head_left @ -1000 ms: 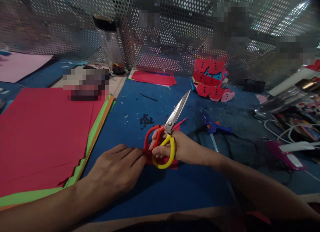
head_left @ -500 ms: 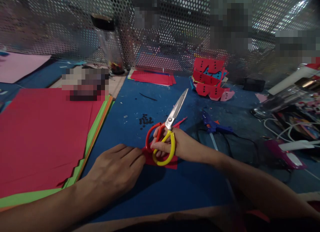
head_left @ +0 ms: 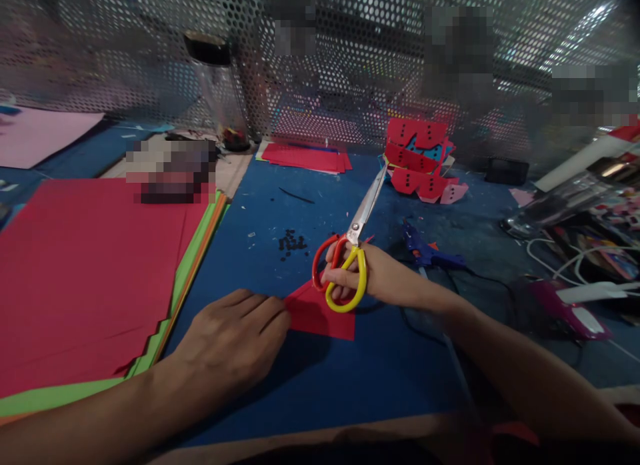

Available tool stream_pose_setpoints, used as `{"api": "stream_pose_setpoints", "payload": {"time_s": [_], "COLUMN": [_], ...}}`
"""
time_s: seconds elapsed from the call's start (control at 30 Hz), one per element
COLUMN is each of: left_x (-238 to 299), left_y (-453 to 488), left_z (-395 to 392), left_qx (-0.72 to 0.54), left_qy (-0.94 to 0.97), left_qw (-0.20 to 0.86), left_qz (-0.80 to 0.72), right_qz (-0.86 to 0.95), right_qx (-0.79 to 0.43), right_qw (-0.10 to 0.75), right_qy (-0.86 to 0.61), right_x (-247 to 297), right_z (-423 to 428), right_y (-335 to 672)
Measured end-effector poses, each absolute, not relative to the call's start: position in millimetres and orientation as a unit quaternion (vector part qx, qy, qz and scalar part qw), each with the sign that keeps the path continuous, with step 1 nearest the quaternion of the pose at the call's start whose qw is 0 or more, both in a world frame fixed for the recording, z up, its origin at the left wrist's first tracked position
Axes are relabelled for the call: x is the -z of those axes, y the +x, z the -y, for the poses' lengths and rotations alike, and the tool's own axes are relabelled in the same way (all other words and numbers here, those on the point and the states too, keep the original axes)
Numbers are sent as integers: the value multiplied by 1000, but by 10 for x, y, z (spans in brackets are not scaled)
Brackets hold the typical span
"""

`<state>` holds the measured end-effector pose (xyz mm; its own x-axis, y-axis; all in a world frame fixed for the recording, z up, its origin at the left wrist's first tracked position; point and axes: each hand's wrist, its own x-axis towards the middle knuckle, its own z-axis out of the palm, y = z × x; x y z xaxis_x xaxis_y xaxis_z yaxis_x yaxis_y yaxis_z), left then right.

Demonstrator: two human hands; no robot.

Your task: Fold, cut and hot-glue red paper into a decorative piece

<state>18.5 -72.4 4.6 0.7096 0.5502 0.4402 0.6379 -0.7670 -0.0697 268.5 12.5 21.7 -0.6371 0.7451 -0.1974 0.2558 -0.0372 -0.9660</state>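
Right now your left hand lies flat and open on the blue counter, palm down, fingers close together. Its fingertips touch the left edge of the small red paper piece. That piece lies flat on the counter near the middle, between your two hands.

Your right hand is closed around the scissors, with fingers through the red and yellow handle loops. The yellow loop overlaps the far right corner of the paper piece in this view; whether it touches the paper, you cannot tell. The blades are shut together and point away from you, up and to the right, their tip in front of the pile of red cut-outs at the far side.

To your left sits a large stack of red sheets, with green and orange edges showing under it. A scatter of small black dots lies just beyond the paper piece. A blue glue gun rests just right of your right hand. At the far edge, a clear jar with a dark lid stands against the perforated metal screen.
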Motion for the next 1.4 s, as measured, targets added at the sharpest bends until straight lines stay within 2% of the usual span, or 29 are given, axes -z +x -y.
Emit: {"api": "stream_pose_setpoints", "payload": {"time_s": [0.3,0.57,0.7,0.8,1.17,1.33,1.4], "left_x": [-11,-7,2,10,1,17,21], "left_y": [187,188,191,197,211,207,206], "left_z": [738,711,710,704,683,683,676], "left_qx": [199,206,202,205,213,214,210], "left_qy": [-916,-917,-916,-915,-910,-911,-912], "left_qw": [102,99,102,102,114,101,97], "left_qz": [334,328,332,333,337,338,339], "right_qz": [691,787,825,847,849,866,893], "right_qx": [-563,-250,-52,15,4,-15,-60], "right_qw": [214,194,109,42,17,66,55], "right_qy": [-400,-529,-552,-530,-528,-495,-442], "right_x": [-297,-583,-554,-447,-234,-308,-339], "right_z": [-233,-513,-848,-1095,-1445,-1201,-1020], "right_y": [2867,3084,3132,3135,3034,2984,2955]}}
